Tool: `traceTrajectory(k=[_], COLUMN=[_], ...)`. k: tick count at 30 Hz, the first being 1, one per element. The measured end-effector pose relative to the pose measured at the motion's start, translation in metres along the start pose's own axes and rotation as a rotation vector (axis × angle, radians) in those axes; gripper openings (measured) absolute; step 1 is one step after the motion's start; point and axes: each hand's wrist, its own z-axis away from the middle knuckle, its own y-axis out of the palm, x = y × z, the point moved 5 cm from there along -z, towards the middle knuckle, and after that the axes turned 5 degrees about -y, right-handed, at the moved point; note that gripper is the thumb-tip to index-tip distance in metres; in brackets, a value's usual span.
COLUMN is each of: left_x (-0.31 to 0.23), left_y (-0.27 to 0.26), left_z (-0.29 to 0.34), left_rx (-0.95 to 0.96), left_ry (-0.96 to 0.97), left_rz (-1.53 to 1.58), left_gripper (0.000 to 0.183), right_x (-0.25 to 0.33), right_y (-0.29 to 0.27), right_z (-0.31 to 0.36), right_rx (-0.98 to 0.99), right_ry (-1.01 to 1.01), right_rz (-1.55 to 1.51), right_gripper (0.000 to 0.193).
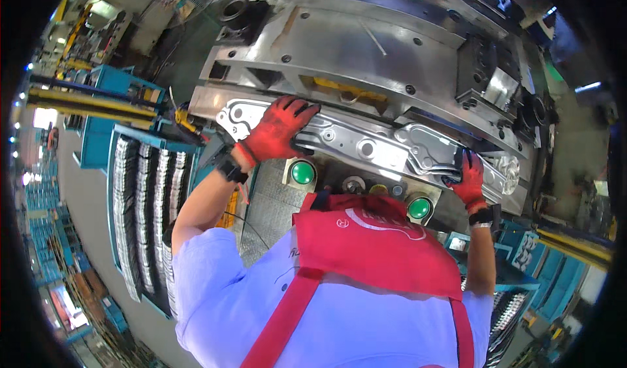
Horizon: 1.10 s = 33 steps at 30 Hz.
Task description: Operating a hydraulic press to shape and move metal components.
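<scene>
A long stamped sheet-metal part (339,138), silvery with round holes and raised ribs, lies across in front of me along the near side of a large steel die (353,48). My left hand (277,131), in a red glove with dark fingertips, grips the part towards its left end, fingers over the top. At the part's right end my right hand (469,180), gloved the same way, is closed on the edge; its thumb points left along the rim. Part of each hand's grip is hidden beneath the metal.
Two green push buttons, the left one (302,172) and the right one (419,208), sit on the near panel. A blue rack (114,204) of stacked metal parts stands at left; more stacked parts (508,312) are at lower right. Yellow guard bars (91,104) flank the press.
</scene>
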Motion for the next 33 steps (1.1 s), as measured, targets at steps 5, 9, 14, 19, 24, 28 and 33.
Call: traceTrajectory(k=[5, 9, 14, 19, 24, 28, 33], left_x=[0.048, 0.071, 0.085, 0.068, 0.023, 0.0, -0.005], left_y=[0.066, 0.092, 0.113, 0.111, 0.106, 0.1, 0.098], left_z=[0.019, 0.008, -0.003, -0.003, 0.013, 0.023, 0.034], left_rx=[0.026, 0.116, 0.137, 0.015, -0.193, -0.292, -0.47], left_ry=[-0.09, -0.179, -0.156, -0.217, -0.242, -0.324, -0.341], left_rz=[-0.119, -0.209, -0.222, -0.253, -0.098, -0.004, 0.081], left_gripper=[0.084, 0.087, 0.083, 0.078, 0.072, 0.064, 0.059], right_x=[-0.005, -0.007, 0.008, -0.008, -0.001, 0.014, 0.104], right_y=[0.007, 0.012, -0.004, 0.006, 0.017, -0.005, -0.129], right_z=[-0.016, -0.02, -0.041, -0.036, -0.026, -0.012, -0.035], right_rx=[0.098, 0.2, 0.394, 0.282, 0.241, 0.084, -0.016], right_ry=[-0.095, -0.049, -0.036, -0.094, -0.203, -0.174, -0.316], right_rz=[0.13, 0.201, 0.219, 0.151, 0.244, 0.17, 0.0], right_gripper=[0.108, 0.114, 0.11, 0.108, 0.11, 0.113, 0.109])
